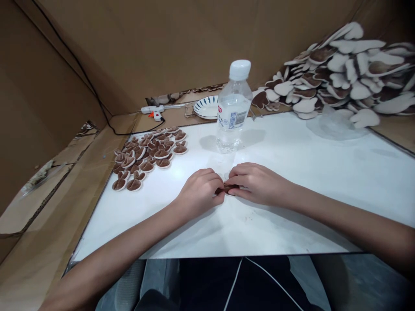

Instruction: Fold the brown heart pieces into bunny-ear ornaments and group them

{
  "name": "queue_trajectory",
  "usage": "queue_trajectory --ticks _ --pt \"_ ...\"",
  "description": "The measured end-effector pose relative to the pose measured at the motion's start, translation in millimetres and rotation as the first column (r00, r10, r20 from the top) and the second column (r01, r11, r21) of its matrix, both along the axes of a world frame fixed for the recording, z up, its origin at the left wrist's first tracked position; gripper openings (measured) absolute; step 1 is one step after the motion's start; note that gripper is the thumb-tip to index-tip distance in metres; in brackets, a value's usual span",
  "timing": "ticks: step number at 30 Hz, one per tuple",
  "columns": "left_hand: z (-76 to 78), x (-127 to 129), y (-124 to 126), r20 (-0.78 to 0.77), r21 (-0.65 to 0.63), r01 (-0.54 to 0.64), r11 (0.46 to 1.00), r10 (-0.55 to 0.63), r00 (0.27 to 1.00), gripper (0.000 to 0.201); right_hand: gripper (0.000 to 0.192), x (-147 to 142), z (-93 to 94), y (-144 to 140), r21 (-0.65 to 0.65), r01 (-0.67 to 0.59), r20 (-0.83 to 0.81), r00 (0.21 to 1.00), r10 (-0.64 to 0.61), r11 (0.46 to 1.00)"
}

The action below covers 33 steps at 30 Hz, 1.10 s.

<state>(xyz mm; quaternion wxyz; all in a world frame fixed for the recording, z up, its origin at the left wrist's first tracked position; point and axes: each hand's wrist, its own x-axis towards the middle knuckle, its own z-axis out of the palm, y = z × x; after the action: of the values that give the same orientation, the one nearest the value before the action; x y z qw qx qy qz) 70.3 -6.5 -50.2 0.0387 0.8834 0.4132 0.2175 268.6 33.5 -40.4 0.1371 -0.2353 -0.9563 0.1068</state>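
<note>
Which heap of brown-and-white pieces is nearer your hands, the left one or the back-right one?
The left cluster, spread flat on the white board beside the left hand. The back-right pile is heaped high against the cardboard.

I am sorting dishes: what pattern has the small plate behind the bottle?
White plate with dark blue stripes around its rim, seen in the head view.

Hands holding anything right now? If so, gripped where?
Yes. Both hands, left hand and right hand, pinch one small brown piece between their fingertips, one hand at each end, low over the white table. The fingers hide most of it.
</note>
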Motion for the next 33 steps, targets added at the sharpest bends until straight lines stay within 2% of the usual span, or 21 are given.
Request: queue_trajectory --ticks 10,15,19,27,33 --pt "-6.7 3.9 3.2 -0.059 0.139 0.016 0.990 -0.008 0.998 0.011 0.019 -9.1 -6.0 -3.2 0.101 0.015 -0.017 1.000 -0.014 0.995" --pt "-8.2 4.1 3.5 -0.042 0.168 0.024 0.986 -0.017 0.999 0.011 0.015 -8.8 -10.5 -1.6 0.052 0.035 -0.093 0.995 -0.030 0.998" --pt "-8.9 3.5 2.7 -0.037 0.164 0.038 0.986 -0.033 0.999 0.012 0.015 -1.8 -10.4 -0.4 -0.032 -0.002 -0.132 0.991 -0.002 0.999" --pt "-7.7 2.9 2.9 0.003 0.132 0.034 0.991 -0.035 0.999 0.012 0.014 -3.2 -6.7 -1.9 -0.129 0.039 -0.100 0.994 -0.052 0.991" --pt "-8.7 1.2 4.5 0.064 0.065 0.037 0.997 -0.041 0.997 0.010 0.014 -7.1 -6.4 -3.4 -0.109 0.043 -0.074 0.996 -0.051 0.993"
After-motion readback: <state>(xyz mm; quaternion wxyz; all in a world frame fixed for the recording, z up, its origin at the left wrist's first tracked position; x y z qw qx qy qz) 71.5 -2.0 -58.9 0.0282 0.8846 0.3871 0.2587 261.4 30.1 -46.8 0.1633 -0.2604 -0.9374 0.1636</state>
